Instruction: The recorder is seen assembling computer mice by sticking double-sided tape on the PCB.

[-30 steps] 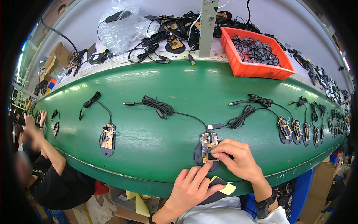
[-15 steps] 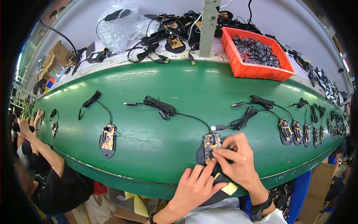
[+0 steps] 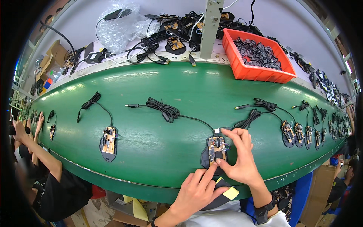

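In front of me on the green belt (image 3: 162, 147) lies an opened computer mouse base (image 3: 206, 156), black with a tan circuit board (image 3: 213, 143), its cable (image 3: 194, 118) running up and left. My left hand (image 3: 196, 191) has its index finger stretched to the board's lower end. Under its thumb shows a dark sheet with a yellow edge (image 3: 231, 193); whether the thumb grips it I cannot tell. My right hand (image 3: 244, 160) is spread along the base's right side, thumb at the lower board, index finger by a white-tipped USB plug (image 3: 217, 131).
Another mouse base (image 3: 109, 145) lies to the left, and several more (image 3: 288, 134) are lined up on the right. An orange bin (image 3: 261, 74) of small dark parts stands at the belt's far edge. A co-worker's arm (image 3: 45, 155) reaches in at far left.
My right hand's pinched fingers have spread apart; its index finger has moved up toward the plug while the thumb stays low on the board. The left hand stays nearly in place.
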A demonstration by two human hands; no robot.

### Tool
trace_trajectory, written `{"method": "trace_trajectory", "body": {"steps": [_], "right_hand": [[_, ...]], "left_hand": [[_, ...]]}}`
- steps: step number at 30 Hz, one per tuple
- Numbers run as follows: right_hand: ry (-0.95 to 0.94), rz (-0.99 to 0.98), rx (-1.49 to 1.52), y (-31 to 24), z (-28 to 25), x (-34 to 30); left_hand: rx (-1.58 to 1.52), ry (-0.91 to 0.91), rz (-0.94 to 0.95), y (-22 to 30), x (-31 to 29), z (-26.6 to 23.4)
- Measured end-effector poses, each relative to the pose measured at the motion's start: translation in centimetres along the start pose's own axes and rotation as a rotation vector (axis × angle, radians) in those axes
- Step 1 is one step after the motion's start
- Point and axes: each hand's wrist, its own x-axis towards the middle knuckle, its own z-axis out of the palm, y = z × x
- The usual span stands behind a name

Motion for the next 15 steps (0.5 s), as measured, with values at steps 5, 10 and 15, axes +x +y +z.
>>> {"method": "trace_trajectory", "body": {"steps": [5, 10, 15], "right_hand": [[0.149, 0.017, 0.165, 1.7, 0.6, 0.2], [0.081, -0.009, 0.013, 0.9, 0.2, -0.7], [0.086, -0.067, 0.049, 0.4, -1.0, -0.7]], "left_hand": [[-0.003, -0.019, 0.002, 0.2, 0.3, 0.2], [-0.028, -0.018, -0.016, 0.2, 0.2, 0.4], [-0.182, 0.004, 0.017, 0.2, 0.5, -0.9]]}}
